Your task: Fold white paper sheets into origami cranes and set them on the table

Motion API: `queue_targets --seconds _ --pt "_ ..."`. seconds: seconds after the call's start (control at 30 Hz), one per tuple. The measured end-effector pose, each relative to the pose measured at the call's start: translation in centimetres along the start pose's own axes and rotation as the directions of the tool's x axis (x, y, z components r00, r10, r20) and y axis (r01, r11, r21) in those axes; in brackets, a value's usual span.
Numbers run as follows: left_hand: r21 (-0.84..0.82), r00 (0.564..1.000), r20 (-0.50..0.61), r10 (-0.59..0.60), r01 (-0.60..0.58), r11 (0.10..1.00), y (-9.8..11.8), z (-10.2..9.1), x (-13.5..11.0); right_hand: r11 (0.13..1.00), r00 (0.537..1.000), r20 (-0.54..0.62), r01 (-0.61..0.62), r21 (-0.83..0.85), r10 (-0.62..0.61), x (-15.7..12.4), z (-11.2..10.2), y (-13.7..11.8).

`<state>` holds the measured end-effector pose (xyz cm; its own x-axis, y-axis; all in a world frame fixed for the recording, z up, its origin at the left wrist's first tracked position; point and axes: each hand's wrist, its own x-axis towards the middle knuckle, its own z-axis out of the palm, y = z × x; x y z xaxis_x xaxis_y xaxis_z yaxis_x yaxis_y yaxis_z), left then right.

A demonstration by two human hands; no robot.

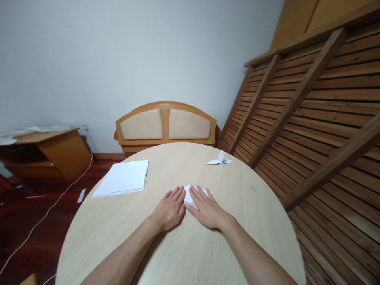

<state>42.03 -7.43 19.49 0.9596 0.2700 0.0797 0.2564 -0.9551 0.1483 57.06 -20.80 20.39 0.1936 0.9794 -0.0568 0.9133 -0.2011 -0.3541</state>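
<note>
A small piece of folded white paper [188, 195] lies flat on the round wooden table [172, 162], partly covered by both hands. My left hand [171, 208] rests at the paper's left side, fingers stretched out and close together. Over its right part lies my right hand [206, 208], palm down with fingers spread. The paper's right tip peeks out beyond the right fingers. How it is folded beneath the hands is hidden.
A stack of white paper [124, 178] lies at the table's left. A folded paper figure [220, 159] stands at the back right. Beyond are a headboard [166, 122], a slatted wooden frame [297, 118] leaning on the right, and a low cabinet [65, 154] with a white cable [56, 206].
</note>
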Motion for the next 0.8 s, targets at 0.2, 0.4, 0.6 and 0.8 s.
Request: queue_targets --seconds 0.2,0.4,0.6,0.8 --pt "0.054 0.987 -0.086 -0.133 0.137 0.989 -0.1 0.0 0.0 1.0 1.0 0.005 -0.002 0.001 0.002 0.0 -0.1 -0.1" --pt "0.0 0.994 -0.105 0.02 -0.02 1.0 -0.8 -0.4 0.4 1.0 1.0 0.003 -0.001 0.014 0.001 -0.1 -0.2 0.0" --pt "-0.106 0.992 -0.022 0.121 -0.123 0.987 -1.4 0.1 0.4 1.0 1.0 -0.003 -0.027 0.009 0.027 -0.2 -0.3 -0.1" --pt "-0.087 0.994 -0.012 0.104 -0.105 0.991 -1.3 0.0 0.3 0.986 0.986 -0.011 -0.166 -0.036 0.165 -0.2 -0.4 0.2"
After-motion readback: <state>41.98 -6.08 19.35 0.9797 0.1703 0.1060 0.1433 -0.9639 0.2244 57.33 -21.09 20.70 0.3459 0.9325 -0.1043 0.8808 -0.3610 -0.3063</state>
